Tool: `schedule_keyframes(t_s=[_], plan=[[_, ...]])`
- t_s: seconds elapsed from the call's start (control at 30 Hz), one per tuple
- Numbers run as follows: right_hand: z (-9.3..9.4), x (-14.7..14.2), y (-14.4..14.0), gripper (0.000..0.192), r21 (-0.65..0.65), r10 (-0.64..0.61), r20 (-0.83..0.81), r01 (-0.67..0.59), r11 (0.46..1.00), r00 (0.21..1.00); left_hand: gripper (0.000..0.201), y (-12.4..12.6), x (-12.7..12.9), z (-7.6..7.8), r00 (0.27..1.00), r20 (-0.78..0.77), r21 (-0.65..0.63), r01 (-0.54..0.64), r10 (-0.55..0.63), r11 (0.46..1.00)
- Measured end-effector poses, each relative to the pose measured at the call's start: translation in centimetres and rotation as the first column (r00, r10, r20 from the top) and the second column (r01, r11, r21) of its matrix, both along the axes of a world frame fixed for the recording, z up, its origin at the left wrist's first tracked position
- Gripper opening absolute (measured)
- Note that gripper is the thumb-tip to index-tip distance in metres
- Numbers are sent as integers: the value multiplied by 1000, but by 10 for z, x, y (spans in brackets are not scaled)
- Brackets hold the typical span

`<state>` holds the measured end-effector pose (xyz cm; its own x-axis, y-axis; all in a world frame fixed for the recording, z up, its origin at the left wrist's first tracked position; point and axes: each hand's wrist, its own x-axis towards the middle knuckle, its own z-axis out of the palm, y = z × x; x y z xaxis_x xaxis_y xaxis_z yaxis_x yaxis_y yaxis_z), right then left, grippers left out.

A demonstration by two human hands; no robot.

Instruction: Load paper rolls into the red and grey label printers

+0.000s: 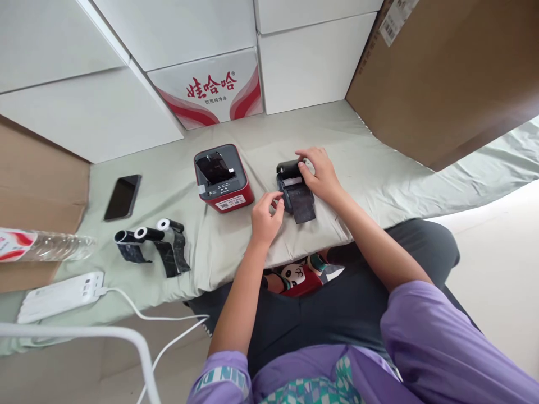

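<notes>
The phone (123, 196) and ribbon rolls (152, 244) lie left on the desk (379, 168), the label printer (222, 178) mid-desk. My left hand (266, 216) pinches the ribbon cartridge (295, 191); my right hand (320, 174) presses its spool. I'm seating the ribbon, which wants even tension.

Pale green cloth (370, 168) is covering the table, soft and creased, matt all over. The label printer (223, 177) is showing red and grey plastic, its dark lid shining glossy. The black ribbon cartridge (295, 191) is looking like hard plastic, with thin shiny film trailing from it; the spare ribbon rolls (154, 244) are wearing the same sheen. The phone (122, 196) is gleaming like glass. Behind, brown cardboard (442, 73) is looking dull and rough, the white cartons (311, 62) smooth, and the bottle (46, 246) clear crinkled plastic.
</notes>
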<state>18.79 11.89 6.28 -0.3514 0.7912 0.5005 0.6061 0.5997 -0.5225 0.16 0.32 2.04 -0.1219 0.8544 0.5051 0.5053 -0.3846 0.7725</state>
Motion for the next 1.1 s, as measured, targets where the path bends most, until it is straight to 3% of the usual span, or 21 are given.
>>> schedule_keyframes(t_s=[0.2,0.4,0.57,0.73,0.87,1.0,1.1], plan=[[18,9,-29,37,-74,45,209,-30,997,977,14,0,-1,2,999,-19,-31,-33,32,999],[23,-7,-42,37,-52,61,429,-42,998,901,14,-2,-1,2,999,-29,-44,-24,23,999],[23,-14,-49,34,-49,64,475,-47,998,878,14,-2,1,0,998,-52,-93,-32,27,995],[15,-5,-52,40,-78,82,332,-59,995,940,14,-1,1,-2,998,-58,-101,-22,17,995],[-7,10,-50,48,-109,-9,36,12,994,999,15,1,-3,-6,996,-38,-131,-88,84,987],[-35,18,-45,49,-246,-99,-259,34,969,961,33,4,-4,-10,998,-6,-207,-61,61,976],[-49,17,-46,48,-308,-88,-328,-18,951,940,40,4,-3,-12,1000,8,-235,-6,8,972]])
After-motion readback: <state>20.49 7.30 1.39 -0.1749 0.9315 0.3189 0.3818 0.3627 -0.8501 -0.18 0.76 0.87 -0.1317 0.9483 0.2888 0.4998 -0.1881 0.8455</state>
